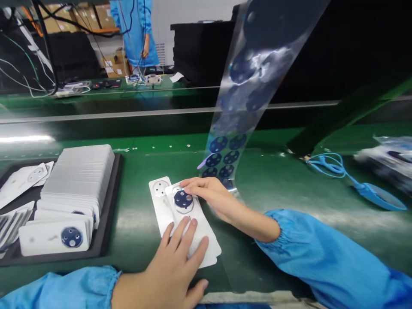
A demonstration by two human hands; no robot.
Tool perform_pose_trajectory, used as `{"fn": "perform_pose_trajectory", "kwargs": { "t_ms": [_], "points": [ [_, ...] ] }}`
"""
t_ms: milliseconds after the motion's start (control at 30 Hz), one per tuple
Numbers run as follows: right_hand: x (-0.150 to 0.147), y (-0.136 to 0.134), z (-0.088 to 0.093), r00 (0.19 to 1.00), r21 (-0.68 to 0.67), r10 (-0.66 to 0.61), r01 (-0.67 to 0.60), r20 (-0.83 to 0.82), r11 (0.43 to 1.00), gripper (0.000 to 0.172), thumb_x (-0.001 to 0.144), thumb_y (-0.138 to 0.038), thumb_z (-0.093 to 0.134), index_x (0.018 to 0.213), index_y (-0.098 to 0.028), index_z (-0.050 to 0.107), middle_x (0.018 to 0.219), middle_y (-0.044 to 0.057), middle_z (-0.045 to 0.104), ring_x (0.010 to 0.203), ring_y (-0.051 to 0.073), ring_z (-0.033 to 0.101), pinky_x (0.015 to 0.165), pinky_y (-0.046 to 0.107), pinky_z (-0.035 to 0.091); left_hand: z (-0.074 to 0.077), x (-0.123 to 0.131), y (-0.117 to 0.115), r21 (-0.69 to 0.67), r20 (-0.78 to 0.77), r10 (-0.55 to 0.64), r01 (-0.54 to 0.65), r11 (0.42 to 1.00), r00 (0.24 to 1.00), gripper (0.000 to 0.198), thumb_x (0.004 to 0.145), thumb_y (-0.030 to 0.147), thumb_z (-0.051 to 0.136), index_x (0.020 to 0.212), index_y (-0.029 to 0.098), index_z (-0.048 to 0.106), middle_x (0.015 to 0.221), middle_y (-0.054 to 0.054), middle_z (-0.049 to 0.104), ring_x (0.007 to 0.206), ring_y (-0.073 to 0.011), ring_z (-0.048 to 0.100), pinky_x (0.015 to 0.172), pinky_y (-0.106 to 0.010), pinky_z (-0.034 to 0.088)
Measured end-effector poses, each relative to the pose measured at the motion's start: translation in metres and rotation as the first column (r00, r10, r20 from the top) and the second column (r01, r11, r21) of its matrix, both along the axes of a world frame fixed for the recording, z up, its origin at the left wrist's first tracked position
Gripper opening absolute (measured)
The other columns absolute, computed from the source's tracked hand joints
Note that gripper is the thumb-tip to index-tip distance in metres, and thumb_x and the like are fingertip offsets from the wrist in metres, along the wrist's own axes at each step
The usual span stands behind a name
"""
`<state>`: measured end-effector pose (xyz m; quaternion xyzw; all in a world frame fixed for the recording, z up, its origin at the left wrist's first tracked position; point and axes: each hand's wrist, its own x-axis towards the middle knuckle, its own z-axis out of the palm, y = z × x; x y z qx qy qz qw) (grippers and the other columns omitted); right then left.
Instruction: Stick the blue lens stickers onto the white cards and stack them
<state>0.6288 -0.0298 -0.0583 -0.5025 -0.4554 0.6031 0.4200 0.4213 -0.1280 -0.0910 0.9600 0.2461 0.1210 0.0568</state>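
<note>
My left hand (174, 262) lies with its fingers spread on a white rectangular panel (207, 236) with rounded corners. My right hand (212, 195) pinches the edge of a round dark blue sticker (183, 199) with several holes. The sticker sits over the round recess near the panel's top, slightly off its lower edge. A second white panel (155, 199) lies partly under the first, its round recess bare. Behind my right hand, a clear strip (238, 128) carrying rows of the same dark stickers hangs down to the table.
On the left a black tray (111, 206) holds a long stack of white panels (79, 171), the front one (53, 236) bearing a blue sticker. A blue wrist strap cord (328, 165) and plastic-wrapped items (386, 156) lie right. A person in blue (135, 32) stands across the bench.
</note>
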Motion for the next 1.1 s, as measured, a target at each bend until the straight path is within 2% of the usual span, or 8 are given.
{"fn": "perform_pose_trajectory", "kwargs": {
  "t_ms": [167,333,433,567,733,833,933,1100],
  "points": [
    [0.002,-0.004,0.004,1.000,-0.067,-0.021,0.020,-0.007,0.998,0.020,0.071,-0.037,0.079,0.064,-0.019,0.074,0.121,0.010,0.072,0.104,0.028,0.065,0.089,0.041,0.051,-0.001,0.002,-0.001,-0.036,0.030,0.004,-0.003,0.999,1.000,0.077,0.084,0.034,0.065,0.154,0.011,0.041,0.164,-0.026,0.022,0.152,-0.0472,0.018,0.116,-0.063,0.030],
    [0.009,-0.007,0.012,0.982,0.070,0.014,-0.028,0.188,0.997,0.022,0.076,-0.043,0.078,0.070,-0.022,0.076,0.122,0.009,0.069,0.110,0.029,0.063,0.092,0.043,0.050,0.002,0.002,0.000,-0.050,0.026,-0.001,0.003,0.999,1.000,0.075,0.085,0.035,0.063,0.153,0.012,0.043,0.163,-0.025,0.028,0.152,-0.0464,0.021,0.117,-0.063,0.027],
    [0.013,-0.008,0.020,0.961,0.165,0.028,-0.076,0.277,0.983,0.022,0.078,-0.045,0.078,0.077,-0.023,0.076,0.109,0.007,0.071,0.096,0.026,0.066,0.080,0.040,0.053,0.004,0.002,0.001,-0.039,0.013,-0.003,0.004,0.999,1.000,0.073,0.085,0.036,0.063,0.152,0.013,0.044,0.162,-0.024,0.030,0.152,-0.0455,0.022,0.118,-0.062,0.026],
    [0.017,-0.007,0.022,0.968,0.133,0.158,-0.186,0.196,0.973,0.019,0.083,-0.040,0.077,0.084,-0.022,0.075,0.086,0.003,0.074,0.082,0.022,0.069,0.076,0.036,0.056,0.004,0.002,0.002,-0.036,0.005,-0.001,0.001,0.999,1.000,0.072,0.085,0.035,0.062,0.151,0.014,0.045,0.162,-0.024,0.030,0.151,-0.0452,0.024,0.117,-0.062,0.026],
    [0.023,-0.005,0.010,0.967,0.110,0.162,-0.186,0.196,0.976,0.020,0.082,-0.039,0.079,0.087,-0.020,0.075,0.088,0.004,0.076,0.084,0.023,0.072,0.078,0.036,0.058,0.003,0.003,0.002,-0.048,0.003,-0.001,0.001,0.999,1.000,0.072,0.084,0.033,0.062,0.152,0.013,0.045,0.161,-0.024,0.031,0.151,-0.0447,0.025,0.118,-0.062,0.025],
    [0.026,-0.003,0.007,0.966,0.134,0.142,-0.174,0.218,0.976,0.045,0.081,-0.035,0.081,0.122,-0.022,0.069,0.083,0.001,0.076,0.085,0.023,0.073,0.086,0.041,0.058,0.004,0.003,0.001,-0.054,-0.009,0.000,0.000,0.999,1.000,0.072,0.085,0.033,0.060,0.152,0.015,0.044,0.162,-0.023,0.030,0.151,-0.0443,0.024,0.118,-0.062,0.025],
    [0.027,0.000,0.011,0.955,0.160,0.147,-0.193,0.259,0.968,0.089,0.078,-0.029,0.083,0.155,-0.021,0.038,0.077,-0.003,0.075,0.105,0.025,0.070,0.103,0.047,0.050,0.004,0.003,0.001,-0.055,-0.015,-0.003,0.002,0.998,1.000,0.072,0.085,0.032,0.060,0.153,0.015,0.043,0.161,-0.022,0.032,0.151,-0.0440,0.023,0.117,-0.062,0.026],
    [0.026,0.004,0.013,0.952,0.168,0.157,-0.205,0.263,0.964,0.078,0.077,-0.027,0.083,0.146,-0.018,0.047,0.074,-0.001,0.074,0.116,0.027,0.066,0.106,0.048,0.048,0.001,0.003,0.001,-0.052,0.018,-0.014,0.015,0.999,1.000,0.067,0.085,0.032,0.061,0.148,0.012,0.046,0.162,-0.025,0.029,0.152,-0.0462,0.020,0.117,-0.064,0.025]
  ]
}}
